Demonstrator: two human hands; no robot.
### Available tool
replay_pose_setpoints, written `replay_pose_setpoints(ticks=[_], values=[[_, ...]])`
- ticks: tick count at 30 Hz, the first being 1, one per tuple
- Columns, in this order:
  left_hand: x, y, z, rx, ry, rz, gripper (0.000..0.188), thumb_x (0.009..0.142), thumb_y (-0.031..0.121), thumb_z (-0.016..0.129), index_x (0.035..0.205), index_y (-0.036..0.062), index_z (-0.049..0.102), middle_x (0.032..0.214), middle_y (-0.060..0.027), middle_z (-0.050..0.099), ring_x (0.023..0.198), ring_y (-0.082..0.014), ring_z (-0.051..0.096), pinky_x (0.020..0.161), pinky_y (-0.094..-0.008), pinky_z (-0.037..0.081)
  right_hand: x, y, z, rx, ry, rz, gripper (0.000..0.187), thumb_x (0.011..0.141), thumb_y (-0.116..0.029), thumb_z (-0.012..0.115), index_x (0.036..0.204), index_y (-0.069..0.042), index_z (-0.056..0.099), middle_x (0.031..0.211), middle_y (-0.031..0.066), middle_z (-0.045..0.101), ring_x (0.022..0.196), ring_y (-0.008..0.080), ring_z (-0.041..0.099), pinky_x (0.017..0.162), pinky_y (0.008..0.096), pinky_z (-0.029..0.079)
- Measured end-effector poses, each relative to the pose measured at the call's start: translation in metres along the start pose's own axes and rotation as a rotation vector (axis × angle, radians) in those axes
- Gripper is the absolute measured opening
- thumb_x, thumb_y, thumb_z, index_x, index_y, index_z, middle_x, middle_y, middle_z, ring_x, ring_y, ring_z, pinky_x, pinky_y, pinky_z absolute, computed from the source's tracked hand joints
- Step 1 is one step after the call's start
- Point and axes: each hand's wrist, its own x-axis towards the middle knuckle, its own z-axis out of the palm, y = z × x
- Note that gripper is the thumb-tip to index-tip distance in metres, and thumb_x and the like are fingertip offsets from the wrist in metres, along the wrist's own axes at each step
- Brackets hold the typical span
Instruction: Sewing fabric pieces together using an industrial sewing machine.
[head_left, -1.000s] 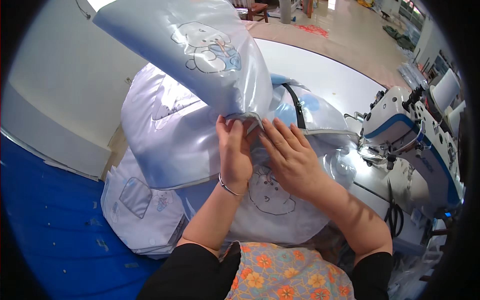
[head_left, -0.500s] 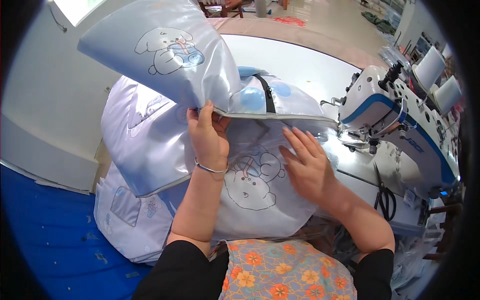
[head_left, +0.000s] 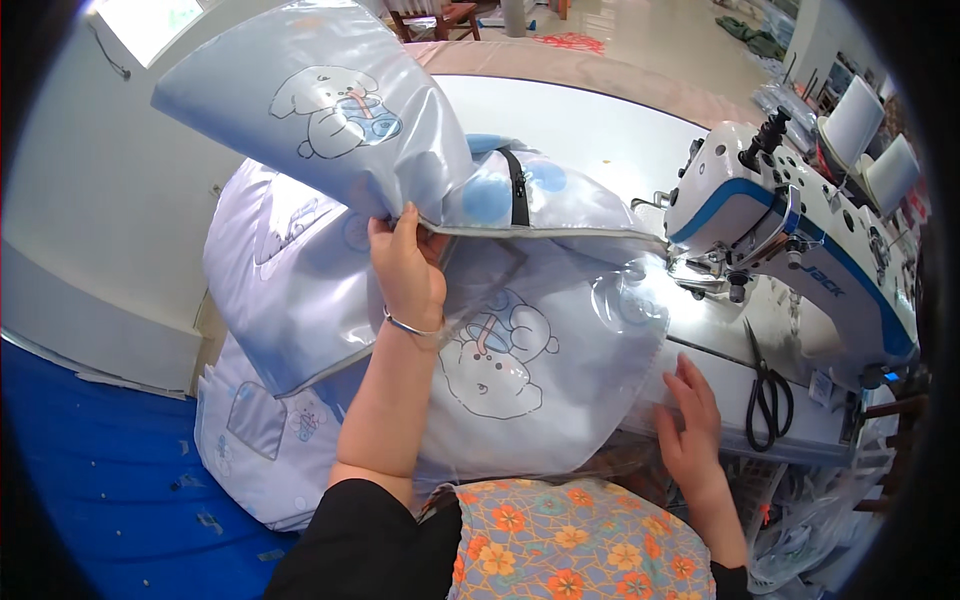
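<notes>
Left hand (head_left: pixel 408 272) pinches grey edging (head_left: pixel 540 233); right hand (head_left: pixel 692 428) lower, loosely bent.

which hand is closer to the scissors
Right. Your right hand is just left of the scissors; your left hand grips the fabric edge, much farther left.

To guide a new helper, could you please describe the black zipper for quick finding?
Start at the white sewing machine. Pale fabric stretches from it to the left hand; the zipper crosses this fabric between blue spots, its only black strip.
</notes>
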Motion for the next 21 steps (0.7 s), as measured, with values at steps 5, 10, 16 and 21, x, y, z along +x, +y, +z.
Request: replay_pose_setpoints(ticks=[5,10,16,21], values=[[0.006,-0.006,-0.003,0.021,-0.011,-0.002,0.026,0.100,0.009,0.057,0.123,0.0055,0.045,0.112,-0.0076,0.060,0.092,-0.0175,0.064,0.079,-0.0346,0.059,-0.032,-0.010,0.012,0.897,0.087,0.497,0.057,0.089,0.002,0.062,0.144,-0.004,0.047,0.135,0.0164,0.058,0.107,0.0216,0.063,0.094,0.0329,0.052],[0.007,-0.008,-0.008,0.010,-0.015,-0.015,0.028,0.101,0.009,0.056,0.126,0.0058,0.045,0.113,-0.0079,0.061,0.094,-0.0178,0.065,0.079,-0.0348,0.059,-0.030,-0.024,0.022,1.113,0.125,0.630,0.061,0.093,-0.004,0.061,0.150,-0.005,0.039,0.117,0.0115,0.063,0.086,0.0133,0.063,0.077,0.0245,0.052],[0.002,-0.005,-0.006,-0.028,-0.022,-0.016,0.027,0.102,0.010,0.057,0.126,0.0055,0.046,0.113,-0.0078,0.061,0.095,-0.0178,0.065,0.079,-0.0353,0.060,-0.035,-0.028,0.027,1.228,0.159,0.786,0.054,0.095,-0.008,0.062,0.145,-0.005,0.043,0.107,0.0097,0.068,0.077,0.0128,0.065,0.070,0.0238,0.052],[0.001,-0.005,-0.005,-0.080,-0.015,-0.021,0.022,0.100,0.010,0.060,0.120,0.0077,0.052,0.107,-0.0050,0.064,0.090,-0.0169,0.066,0.076,-0.0339,0.059,-0.047,-0.020,0.030,1.349,0.064,0.762,0.041,0.097,-0.014,0.062,0.135,-0.006,0.053,0.106,0.0110,0.071,0.081,0.0165,0.069,0.070,0.0250,0.053]])
